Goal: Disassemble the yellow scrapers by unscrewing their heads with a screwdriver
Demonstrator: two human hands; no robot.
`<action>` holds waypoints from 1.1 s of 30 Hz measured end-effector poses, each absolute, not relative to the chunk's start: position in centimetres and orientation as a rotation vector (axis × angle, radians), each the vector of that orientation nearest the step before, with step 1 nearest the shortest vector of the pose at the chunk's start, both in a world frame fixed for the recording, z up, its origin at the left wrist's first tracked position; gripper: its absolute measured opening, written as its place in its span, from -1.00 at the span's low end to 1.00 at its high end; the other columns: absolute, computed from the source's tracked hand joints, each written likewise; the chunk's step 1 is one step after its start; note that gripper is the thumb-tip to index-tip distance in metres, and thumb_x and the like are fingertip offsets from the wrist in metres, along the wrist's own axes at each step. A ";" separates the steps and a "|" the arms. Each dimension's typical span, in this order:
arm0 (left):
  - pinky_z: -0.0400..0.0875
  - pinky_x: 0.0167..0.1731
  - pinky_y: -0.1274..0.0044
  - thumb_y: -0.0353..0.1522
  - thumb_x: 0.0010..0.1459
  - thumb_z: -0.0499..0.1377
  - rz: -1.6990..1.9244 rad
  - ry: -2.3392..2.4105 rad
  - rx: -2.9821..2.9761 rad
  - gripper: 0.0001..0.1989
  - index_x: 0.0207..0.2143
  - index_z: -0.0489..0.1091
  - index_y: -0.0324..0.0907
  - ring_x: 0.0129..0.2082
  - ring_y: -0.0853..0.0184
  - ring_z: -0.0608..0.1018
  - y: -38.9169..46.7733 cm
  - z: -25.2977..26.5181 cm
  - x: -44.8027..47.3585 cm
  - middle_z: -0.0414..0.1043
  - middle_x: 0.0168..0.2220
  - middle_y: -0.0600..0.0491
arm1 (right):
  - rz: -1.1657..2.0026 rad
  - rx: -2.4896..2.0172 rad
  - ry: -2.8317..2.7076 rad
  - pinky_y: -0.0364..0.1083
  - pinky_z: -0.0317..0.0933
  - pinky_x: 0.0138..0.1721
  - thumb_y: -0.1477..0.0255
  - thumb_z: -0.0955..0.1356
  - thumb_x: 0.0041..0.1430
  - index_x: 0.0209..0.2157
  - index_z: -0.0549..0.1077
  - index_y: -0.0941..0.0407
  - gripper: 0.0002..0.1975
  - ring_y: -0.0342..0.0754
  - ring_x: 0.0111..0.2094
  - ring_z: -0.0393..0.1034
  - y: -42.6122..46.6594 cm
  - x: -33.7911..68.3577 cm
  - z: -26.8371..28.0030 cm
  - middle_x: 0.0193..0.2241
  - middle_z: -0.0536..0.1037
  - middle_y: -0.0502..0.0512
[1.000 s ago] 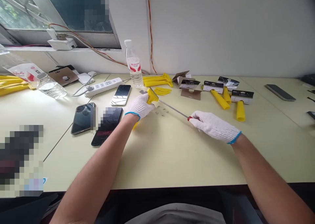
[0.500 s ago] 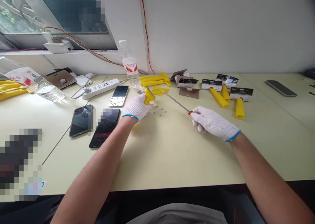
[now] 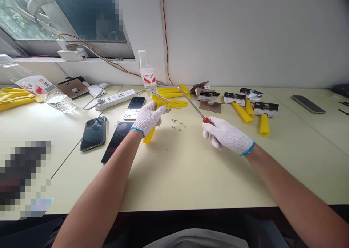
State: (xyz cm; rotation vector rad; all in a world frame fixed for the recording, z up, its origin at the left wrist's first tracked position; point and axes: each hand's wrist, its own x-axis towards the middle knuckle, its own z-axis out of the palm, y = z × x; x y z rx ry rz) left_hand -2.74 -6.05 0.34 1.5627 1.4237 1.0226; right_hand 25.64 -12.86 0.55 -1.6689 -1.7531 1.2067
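Note:
In a white knit glove, my left hand (image 3: 147, 116) is closed around a yellow scraper (image 3: 148, 136), its handle pointing down and its wide head tilted up. My right hand (image 3: 228, 133), gloved too, grips a screwdriver (image 3: 193, 105) by its red handle. The long metal shaft points up and to the left, its tip apart from the scraper. Several small screws (image 3: 173, 127) lie loose on the table between my hands. Flat yellow pieces (image 3: 180, 104) show just behind the scraper head, partly overlapped by it.
Several phones, one a black phone (image 3: 93, 133), lie left of my left hand. A power strip (image 3: 117, 99) and an upright water bottle (image 3: 148, 75) stand behind. More yellow handles (image 3: 169, 92), an opened carton (image 3: 208, 95) and packaged scrapers (image 3: 264, 124) lie along the back.
My left hand has turned the scraper, so its head now faces right and its handle shows below. My right hand has shifted slightly left with the screwdriver. The view has moved a little.

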 end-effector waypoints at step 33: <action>0.24 -0.62 0.51 -0.07 0.27 0.25 1.050 1.617 1.757 -0.61 -0.45 0.28 -0.11 -0.59 0.35 0.40 -5.4 -0.8 -3.2 0.36 -0.57 0.09 | 0.745 -1.712 -1.983 -0.04 0.21 -0.28 0.05 0.15 0.47 -0.25 0.55 0.07 -0.50 0.02 -0.38 0.35 -13.2 25.2 -1.2 -0.42 0.52 0.07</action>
